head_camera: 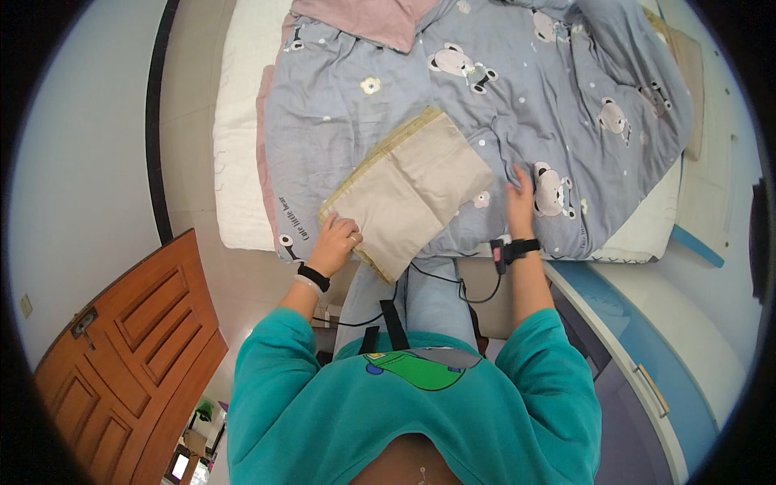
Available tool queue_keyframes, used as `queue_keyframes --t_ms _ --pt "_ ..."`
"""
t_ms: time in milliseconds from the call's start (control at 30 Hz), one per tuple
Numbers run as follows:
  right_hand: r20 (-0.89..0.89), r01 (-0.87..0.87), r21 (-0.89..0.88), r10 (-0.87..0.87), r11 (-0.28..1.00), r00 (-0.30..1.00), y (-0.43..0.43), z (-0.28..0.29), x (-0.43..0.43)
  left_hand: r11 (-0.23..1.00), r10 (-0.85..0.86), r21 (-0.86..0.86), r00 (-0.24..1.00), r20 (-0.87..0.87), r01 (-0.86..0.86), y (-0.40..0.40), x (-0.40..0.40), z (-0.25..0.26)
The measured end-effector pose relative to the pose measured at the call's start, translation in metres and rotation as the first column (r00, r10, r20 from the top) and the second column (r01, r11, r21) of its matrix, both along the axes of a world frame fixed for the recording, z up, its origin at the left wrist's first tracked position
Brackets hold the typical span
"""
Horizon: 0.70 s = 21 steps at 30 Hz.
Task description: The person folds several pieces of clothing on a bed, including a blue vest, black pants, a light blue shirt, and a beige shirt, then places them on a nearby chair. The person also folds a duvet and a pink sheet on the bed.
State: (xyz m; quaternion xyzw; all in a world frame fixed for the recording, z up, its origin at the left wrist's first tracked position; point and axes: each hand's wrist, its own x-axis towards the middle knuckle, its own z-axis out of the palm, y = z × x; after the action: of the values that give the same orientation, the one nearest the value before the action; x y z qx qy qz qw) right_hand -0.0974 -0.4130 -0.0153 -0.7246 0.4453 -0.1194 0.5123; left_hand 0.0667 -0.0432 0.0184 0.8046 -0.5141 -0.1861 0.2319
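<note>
A folded beige cloth [418,179] with a yellowish-green border lies slanted on a grey bear-print quilt [388,115]; its lowest corner hangs past the bed's near edge. My left hand [335,242], wearing a ring, grips the cloth's left corner with the fingers on top. Some of that grip is hidden under the hand. To the right of the cloth and apart from it, my right hand [520,203] is held over the quilt with nothing in it, its fingers extended and slightly blurred. Each wrist has a black strap.
The quilt covers a bed with a white mattress cover [233,182]. A pink cloth [370,21] lies at the far side. Black cables [479,300] run across my lap. On the left stands a brown wooden door [139,357]; on the right, a blue-and-white cabinet [642,339].
</note>
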Motion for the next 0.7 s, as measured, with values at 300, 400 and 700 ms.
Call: queue_keyframes --t_ms 300,400,700 --pt "-0.038 -0.427 0.373 0.474 0.824 0.880 0.130 -0.036 0.030 0.997 -0.053 -0.051 0.997 0.059 0.056 -0.067 0.023 0.067" --pt "0.097 -0.258 0.721 0.276 0.643 0.956 0.104 -0.032 0.028 0.989 -0.005 -0.145 0.993 0.117 0.022 -0.117 0.029 0.067" --pt "0.082 0.013 0.958 -0.317 0.287 0.945 0.021 0.001 0.005 0.844 0.496 -0.142 0.854 -0.159 -0.517 -0.182 -0.030 0.038"
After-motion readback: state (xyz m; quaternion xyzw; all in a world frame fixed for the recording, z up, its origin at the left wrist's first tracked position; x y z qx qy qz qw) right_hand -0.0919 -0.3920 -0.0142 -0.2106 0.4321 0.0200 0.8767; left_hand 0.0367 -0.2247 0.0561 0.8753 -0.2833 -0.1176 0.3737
